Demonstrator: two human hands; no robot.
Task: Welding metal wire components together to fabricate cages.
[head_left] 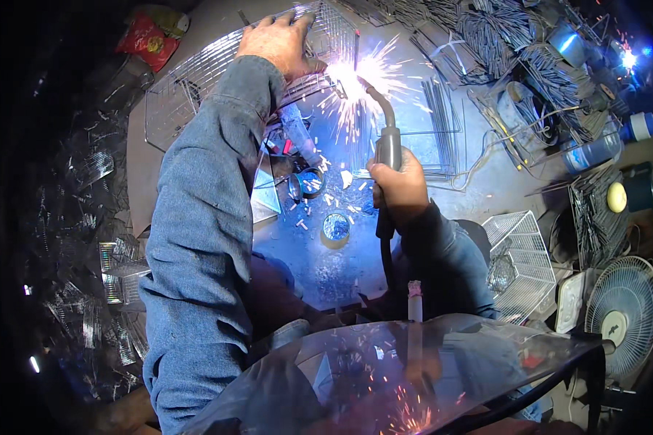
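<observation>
My left hand (277, 47) grips the top of a long wire mesh basket (170, 109), its fingers spread over the wires and its thumb toward the sparks. My right hand (403, 185) is closed round the grey handle of a welding torch (389, 148). The torch's bent neck reaches up to the basket's near right corner, where a bright arc throws sparks and hides the joint. Below the arc, on the worktable (268, 243), lie a round tin (335, 228), a dark ring-shaped piece (308, 184) and scattered white stubs.
Thin metal rods (442, 130) and heaped wire pieces (497, 36) lie at the right. Another wire basket (522, 261) and a fan (624, 315) stand at the lower right. A tinted visor (486, 355) crosses the bottom. Wire parts (123, 261) lie at left.
</observation>
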